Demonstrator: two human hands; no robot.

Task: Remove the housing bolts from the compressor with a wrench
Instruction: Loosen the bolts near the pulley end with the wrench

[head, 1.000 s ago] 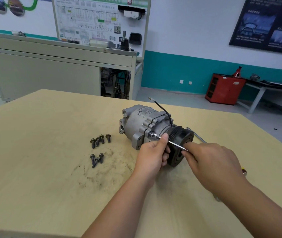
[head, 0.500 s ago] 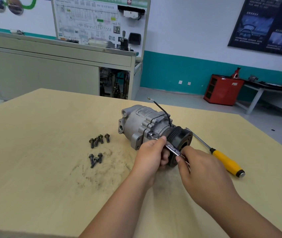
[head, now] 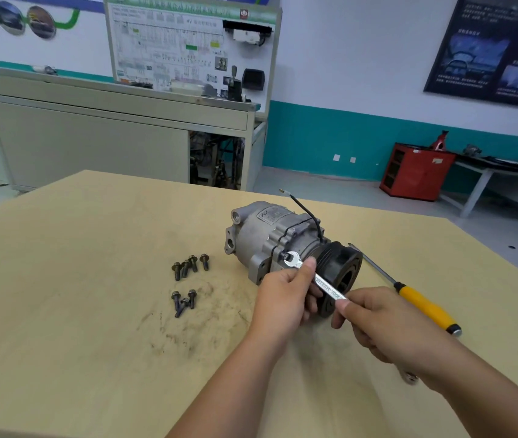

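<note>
A grey metal compressor (head: 264,235) with a black pulley (head: 340,267) lies on its side on the wooden table (head: 77,311). A small silver open-end wrench (head: 314,278) sits with its jaw on a housing bolt (head: 286,257) at the compressor's flange. My left hand (head: 283,298) grips the compressor body from the front, thumb pressing on the wrench near its head. My right hand (head: 381,320) pinches the wrench's handle end. Several removed bolts (head: 188,263) lie in two small groups left of the compressor.
A yellow-handled screwdriver (head: 422,303) lies on the table right of the pulley. Dark smudges (head: 188,327) mark the table in front of the bolts. Behind the table stand a grey cabinet bench (head: 93,137), a red cabinet (head: 415,172) and a white side table (head: 504,175).
My right hand has swung the wrench handle down and toward me, uncovering the screwdriver. My left hand stays on the compressor.
</note>
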